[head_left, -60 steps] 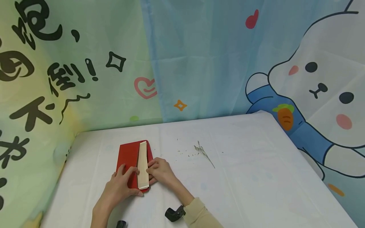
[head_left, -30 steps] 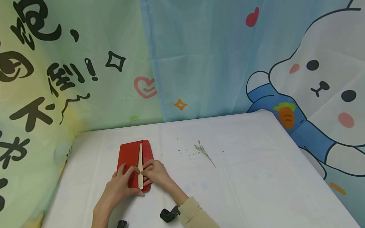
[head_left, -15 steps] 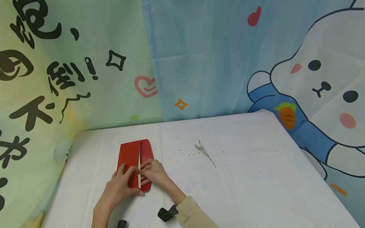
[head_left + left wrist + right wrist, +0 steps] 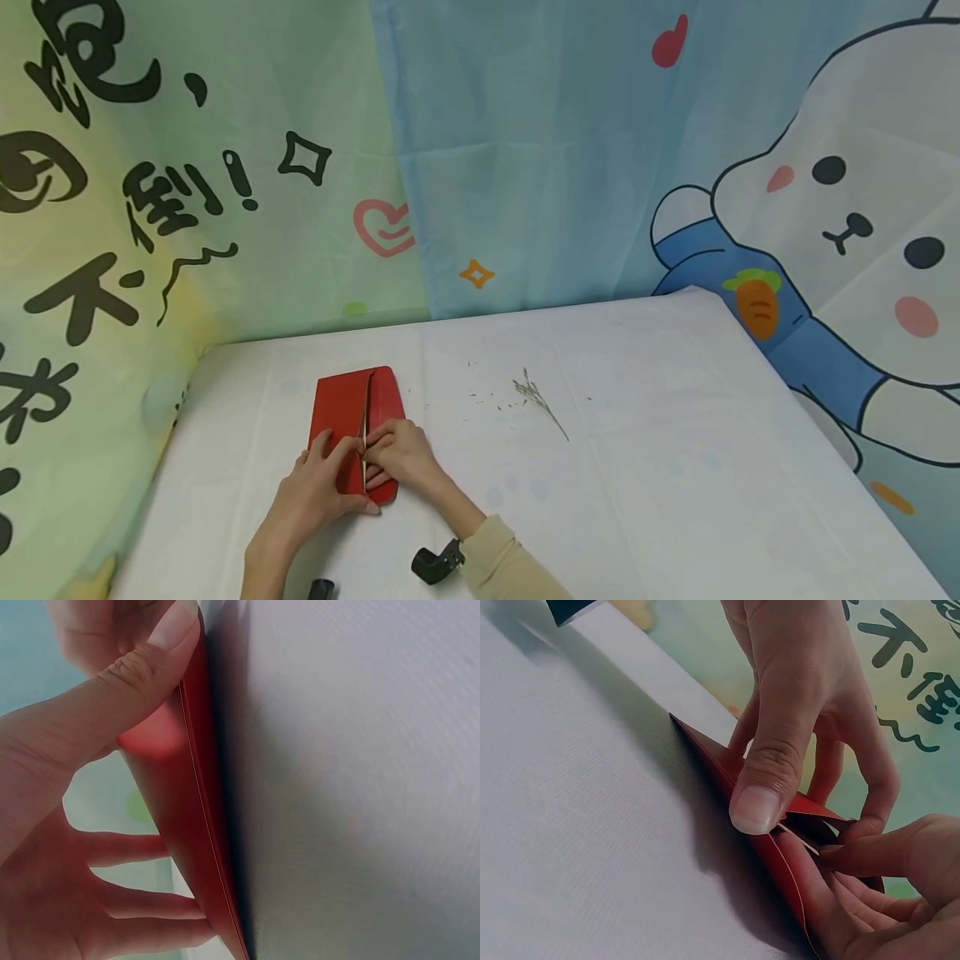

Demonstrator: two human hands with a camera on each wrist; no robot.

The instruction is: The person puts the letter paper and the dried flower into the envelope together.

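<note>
A red envelope [image 4: 337, 407] lies on the white-covered table, its flap [image 4: 387, 396] folded out to the right. My left hand [image 4: 311, 487] grips it from the left, thumb at the near edge and index finger at the mouth, which gapes. My right hand [image 4: 408, 457] rests over the flap with its fingertips at the mouth. Between thumb and fingers it pinches a folded cream paper [image 4: 799, 838]. Only a thin strip of that paper shows; the envelope and fingers hide the rest. The left wrist view shows the left thumb [image 4: 131, 679] along the envelope's edge.
A dried grass sprig [image 4: 538, 402] lies right of the envelope, with small crumbs [image 4: 502, 406] scattered beside it. A black device [image 4: 437, 562] sits at my right wrist, another black piece [image 4: 321, 589] near the left. A printed curtain [image 4: 525, 167] stands behind the table [image 4: 675, 467].
The cream paper has slid leftward into the envelope, from a broad strip to a thin sliver. My right hand has moved left with it; the left hand has stayed nearly still.
</note>
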